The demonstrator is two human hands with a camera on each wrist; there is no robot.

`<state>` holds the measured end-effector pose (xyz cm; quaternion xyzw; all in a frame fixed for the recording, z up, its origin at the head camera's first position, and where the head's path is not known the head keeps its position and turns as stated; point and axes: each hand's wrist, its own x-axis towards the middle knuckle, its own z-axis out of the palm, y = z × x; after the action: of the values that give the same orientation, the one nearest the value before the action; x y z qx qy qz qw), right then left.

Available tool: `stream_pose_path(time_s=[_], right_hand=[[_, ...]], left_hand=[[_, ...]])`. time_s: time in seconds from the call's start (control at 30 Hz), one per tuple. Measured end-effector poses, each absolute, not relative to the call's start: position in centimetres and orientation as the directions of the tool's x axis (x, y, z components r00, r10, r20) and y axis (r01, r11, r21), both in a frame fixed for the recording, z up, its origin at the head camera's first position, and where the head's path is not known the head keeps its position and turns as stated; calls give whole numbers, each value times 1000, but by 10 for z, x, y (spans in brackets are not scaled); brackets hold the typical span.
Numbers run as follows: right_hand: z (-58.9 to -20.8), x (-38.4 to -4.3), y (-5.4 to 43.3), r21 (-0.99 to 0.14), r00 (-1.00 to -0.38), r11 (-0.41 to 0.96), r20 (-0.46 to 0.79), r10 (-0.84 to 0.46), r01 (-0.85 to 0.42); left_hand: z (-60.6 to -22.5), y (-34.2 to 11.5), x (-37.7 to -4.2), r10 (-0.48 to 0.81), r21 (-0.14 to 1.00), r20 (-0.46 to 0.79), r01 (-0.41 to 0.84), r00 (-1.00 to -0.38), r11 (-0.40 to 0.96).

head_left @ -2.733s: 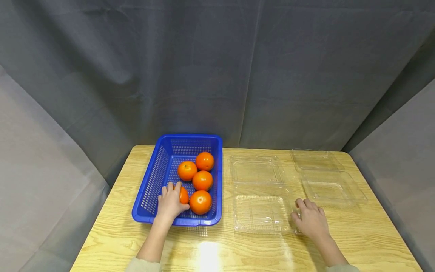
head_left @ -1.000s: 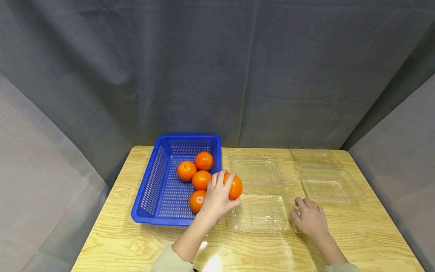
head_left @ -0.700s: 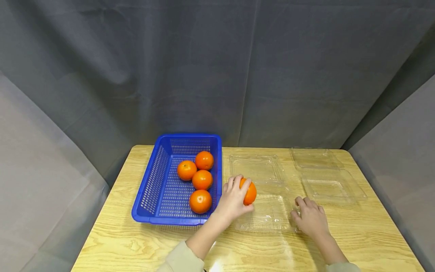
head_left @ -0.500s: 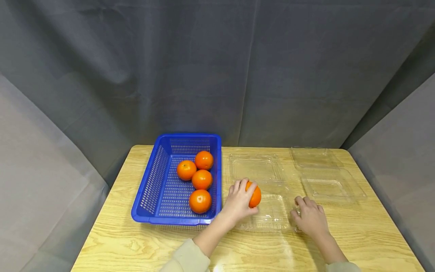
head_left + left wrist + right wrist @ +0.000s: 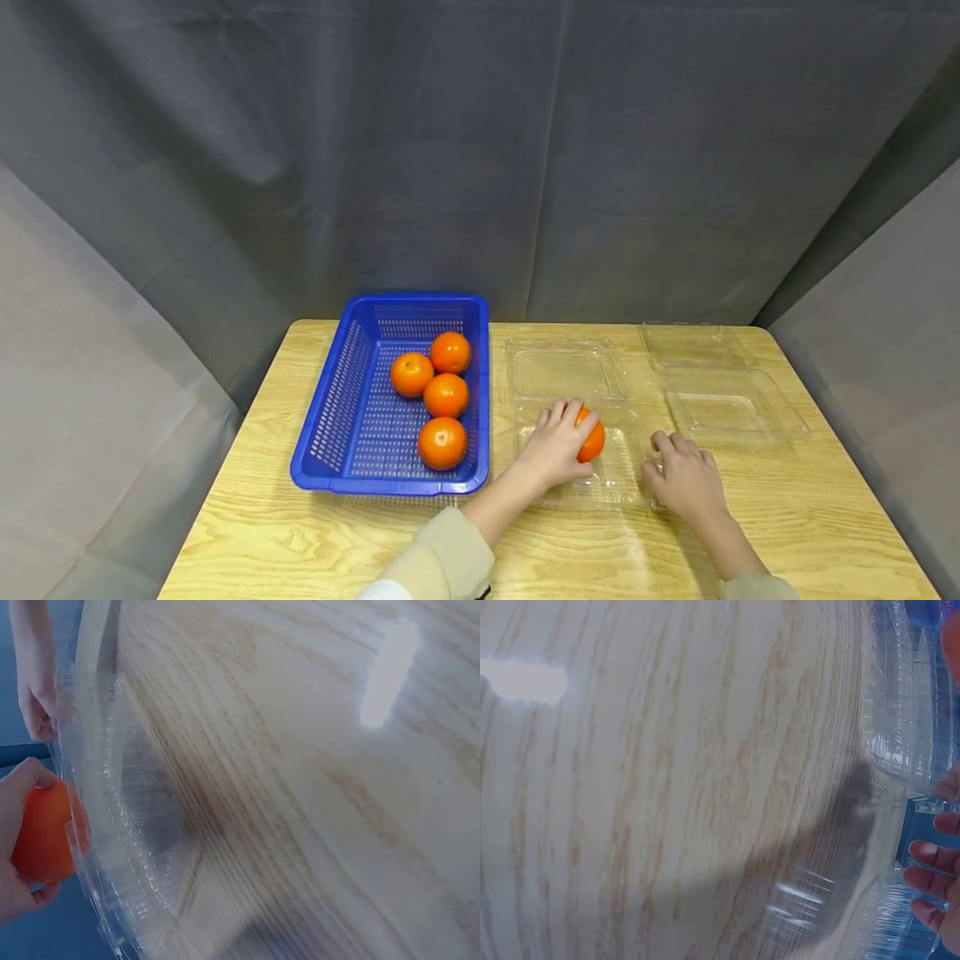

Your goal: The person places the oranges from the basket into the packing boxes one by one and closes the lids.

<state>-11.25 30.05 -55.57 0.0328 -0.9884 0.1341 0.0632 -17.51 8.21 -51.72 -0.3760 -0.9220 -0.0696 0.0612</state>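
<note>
My left hand grips an orange over the near half of an opened clear plastic clamshell container. In the left wrist view, thumb and fingers wrap the orange beside the clear wall. My right hand is at the container's right edge, seeming to pinch it between thumb and index finger. In the right wrist view the thumb shows through the plastic at the container's corner, and the other fingers of the right hand are spread outside. Whether the orange touches the container floor is hard to tell.
A blue perforated basket stands on the left with several oranges inside. Another opened clear container lies at the back right of the wooden table. Grey curtains surround the table.
My left hand has lifted an orange out of the blue basket and carried it right over the clear container. The right hand has stayed at the container's edge.
</note>
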Motion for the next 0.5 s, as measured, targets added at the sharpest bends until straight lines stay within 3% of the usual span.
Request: stream_pose_path(time_s=[0.5], right_hand=[[-553,-112,299,-252,-992,966,126,-29,-60]], left_hand=[[-526,113,-184,729,93,4,726,-685,681]])
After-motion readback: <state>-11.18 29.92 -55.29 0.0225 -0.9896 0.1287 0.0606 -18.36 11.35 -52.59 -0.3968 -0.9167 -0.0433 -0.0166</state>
